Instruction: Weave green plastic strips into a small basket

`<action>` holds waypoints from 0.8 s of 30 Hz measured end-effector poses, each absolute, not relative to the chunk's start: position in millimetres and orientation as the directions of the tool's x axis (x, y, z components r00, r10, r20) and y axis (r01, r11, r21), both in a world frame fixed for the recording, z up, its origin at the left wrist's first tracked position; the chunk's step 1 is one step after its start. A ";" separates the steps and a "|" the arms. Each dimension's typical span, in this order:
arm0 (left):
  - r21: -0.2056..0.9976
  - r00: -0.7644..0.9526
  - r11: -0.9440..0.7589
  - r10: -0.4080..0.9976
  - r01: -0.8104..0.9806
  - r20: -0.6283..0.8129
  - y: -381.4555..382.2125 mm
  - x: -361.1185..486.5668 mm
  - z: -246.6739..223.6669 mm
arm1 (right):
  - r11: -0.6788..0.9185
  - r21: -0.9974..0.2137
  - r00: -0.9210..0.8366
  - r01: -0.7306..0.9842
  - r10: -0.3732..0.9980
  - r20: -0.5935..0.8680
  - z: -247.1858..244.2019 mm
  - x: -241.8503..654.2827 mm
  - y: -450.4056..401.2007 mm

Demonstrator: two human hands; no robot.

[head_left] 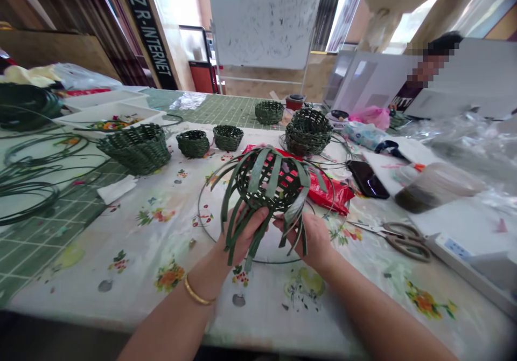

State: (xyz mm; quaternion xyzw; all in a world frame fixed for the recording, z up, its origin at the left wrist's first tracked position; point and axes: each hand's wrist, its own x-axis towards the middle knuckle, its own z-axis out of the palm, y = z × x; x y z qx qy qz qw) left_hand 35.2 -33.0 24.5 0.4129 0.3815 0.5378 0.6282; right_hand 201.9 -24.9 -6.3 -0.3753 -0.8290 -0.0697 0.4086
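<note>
Between my two hands is a half-woven green basket [271, 180], its loose flat strips fanning out and hanging down on the near side. My left hand [244, 231] grips its near left edge, thumb lying over the strips. With fingers closed at the near right edge, my right hand [311, 237] holds the same basket; some fingertips are hidden by strips. A thin cane strand [202, 221] loops widely around the basket above the cloth. Behind and below lies a red packet [329, 194], partly covered by the weaving.
Finished green baskets stand beyond my hands: a wide one [137, 148], two small ones [193, 143] and a stack [309, 132]. Scissors [404, 238], a black phone [367, 179] and a plastic tub [436, 186] lie right. Coiled strands [28, 194] lie left. A person [428, 70] is at far right.
</note>
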 end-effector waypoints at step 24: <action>0.966 0.173 0.143 0.979 -0.215 -0.106 -29.8 37.1 14.9 | 0.322 -0.845 -0.329 0.427 0.926 0.186 4.7 197.4 -25.7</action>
